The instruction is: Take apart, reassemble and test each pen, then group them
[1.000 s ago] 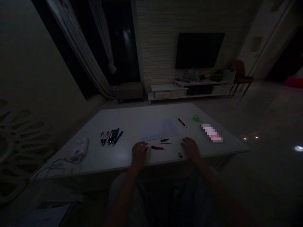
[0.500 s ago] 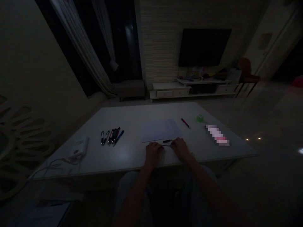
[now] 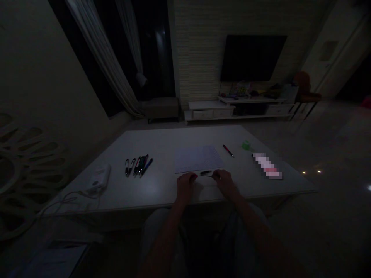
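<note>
My left hand (image 3: 186,187) is closed above the near part of the table, with a small red pen part (image 3: 196,176) showing at its fingertips; the rest of that part is hidden. To its right, my right hand (image 3: 225,183) pinches a thin dark pen refill (image 3: 206,176) that points left toward the red part, with a gap between them. Just beyond the refill lies a dark pen piece (image 3: 206,172). Behind both hands is a sheet of paper (image 3: 198,157), faintly lined or written on.
On the white table (image 3: 162,193) are several pens (image 3: 140,166) in a row at left, a red-black pen (image 3: 228,151), a green tape roll (image 3: 246,145) and a blurred-out phone-like object (image 3: 266,166) at right. A white power box (image 3: 98,178) with cables stands at the left edge.
The hands have moved apart. The refill now sits clear of the left hand, held in the right, and the red part shows at the left fingertips. The view has shifted slightly.
</note>
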The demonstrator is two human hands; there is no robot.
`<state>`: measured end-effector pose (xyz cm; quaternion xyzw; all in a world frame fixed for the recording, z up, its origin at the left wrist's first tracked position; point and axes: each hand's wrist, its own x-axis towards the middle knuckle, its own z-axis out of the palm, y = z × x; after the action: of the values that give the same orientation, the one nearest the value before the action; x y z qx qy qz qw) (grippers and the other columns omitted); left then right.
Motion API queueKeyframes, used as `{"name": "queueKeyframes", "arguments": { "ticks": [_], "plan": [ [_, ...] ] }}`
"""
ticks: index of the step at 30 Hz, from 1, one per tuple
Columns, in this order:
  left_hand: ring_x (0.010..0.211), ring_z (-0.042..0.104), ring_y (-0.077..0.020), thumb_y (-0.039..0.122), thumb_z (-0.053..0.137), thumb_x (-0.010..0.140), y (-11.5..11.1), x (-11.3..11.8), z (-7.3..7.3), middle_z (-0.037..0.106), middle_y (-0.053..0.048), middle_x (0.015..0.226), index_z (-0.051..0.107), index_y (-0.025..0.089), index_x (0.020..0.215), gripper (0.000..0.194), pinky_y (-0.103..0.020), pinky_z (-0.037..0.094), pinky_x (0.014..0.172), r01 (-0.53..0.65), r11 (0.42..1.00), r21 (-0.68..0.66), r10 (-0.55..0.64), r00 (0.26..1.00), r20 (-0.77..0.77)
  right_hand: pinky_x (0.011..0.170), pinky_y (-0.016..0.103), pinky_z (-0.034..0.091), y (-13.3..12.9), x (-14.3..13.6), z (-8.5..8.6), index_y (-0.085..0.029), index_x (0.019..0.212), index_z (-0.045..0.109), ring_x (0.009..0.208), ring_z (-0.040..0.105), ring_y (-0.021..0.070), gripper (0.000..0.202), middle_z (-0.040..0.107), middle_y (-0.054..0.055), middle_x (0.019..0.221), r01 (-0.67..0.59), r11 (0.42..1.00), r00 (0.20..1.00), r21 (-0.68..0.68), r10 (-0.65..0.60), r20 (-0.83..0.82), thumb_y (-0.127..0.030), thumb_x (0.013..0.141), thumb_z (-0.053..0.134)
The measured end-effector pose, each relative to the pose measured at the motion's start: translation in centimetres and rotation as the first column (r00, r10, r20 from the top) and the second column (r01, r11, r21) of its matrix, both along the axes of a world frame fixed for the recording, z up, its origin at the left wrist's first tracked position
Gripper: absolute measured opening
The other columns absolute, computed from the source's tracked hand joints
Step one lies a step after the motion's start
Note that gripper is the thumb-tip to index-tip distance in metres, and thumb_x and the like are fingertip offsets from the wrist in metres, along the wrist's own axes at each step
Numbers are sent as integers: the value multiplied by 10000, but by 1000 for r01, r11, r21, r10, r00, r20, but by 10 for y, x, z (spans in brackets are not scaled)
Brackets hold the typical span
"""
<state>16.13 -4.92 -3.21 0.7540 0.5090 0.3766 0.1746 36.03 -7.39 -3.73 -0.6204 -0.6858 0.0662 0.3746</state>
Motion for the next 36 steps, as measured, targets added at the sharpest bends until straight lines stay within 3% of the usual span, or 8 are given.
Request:
{"name": "queueKeyframes", "arguments": {
  "ticks": [7, 14, 18, 21, 27, 36],
  "plan": [
    [894, 594, -154, 239, 516, 850, 0, -1, 0, 681, -19, 921, 641, 206, 901, 139, -309, 389, 841, 10, 1000, 5, -9, 997, -74, 775, 331, 352, -3, 1, 2, -192, 755, 619, 764, 550, 186, 98, 642, 50, 745, -13, 1000, 1000, 26, 14, -11, -209, 796, 532],
    [888, 571, -142, 174, 465, 871, -7, 4, -3, 634, -39, 939, 613, 196, 972, 181, -274, 407, 814, 207, 978, 30, -192, 944, -267, 735, 322, 437, -3, -14, 2, -199, 798, 632, 774, 559, 180, 63, 606, 54, 793, -181, 974, 959, 135, 206, -193, -194, 746, 596],
    [883, 554, -154, 208, 466, 879, -11, 5, -2, 605, -45, 939, 583, 218, 1031, 192, -271, 409, 772, 199, 979, 35, -173, 914, -367, 727, 306, 452, -1, -20, 3, -214, 917, 636, 738, 576, 155, 211, 606, 27, 812, -198, 977, 928, 83, 214, -304, -195, 708, 623],
    [871, 550, -161, 240, 450, 892, -10, 2, 0, 606, -32, 894, 597, 228, 958, 161, -274, 394, 758, 128, 991, 47, -97, 904, -416, 723, 296, 448, 5, -14, -1, -223, 959, 634, 772, 569, 155, 299, 610, 14, 839, -246, 969, 932, -13, 233, -277, -188, 662, 647],
    [864, 557, -155, 245, 409, 911, -4, -11, 1, 620, -39, 922, 594, 201, 941, 193, -273, 395, 776, -50, 993, 109, 74, 972, -224, 740, 297, 414, 22, -1, -13, -178, 813, 643, 785, 535, 171, 139, 572, 42, 813, 8, 995, 997, -103, -16, -80, -236, 688, 625],
    [853, 556, -148, 260, 410, 912, -4, -13, -1, 609, -32, 899, 602, 211, 917, 199, -256, 392, 752, -54, 996, 72, 71, 962, -262, 763, 267, 396, 30, -20, -9, -170, 793, 636, 836, 534, 173, 112, 578, 67, 857, 23, 988, 1000, -155, -22, 9, -262, 763, 579]
  ]
}}
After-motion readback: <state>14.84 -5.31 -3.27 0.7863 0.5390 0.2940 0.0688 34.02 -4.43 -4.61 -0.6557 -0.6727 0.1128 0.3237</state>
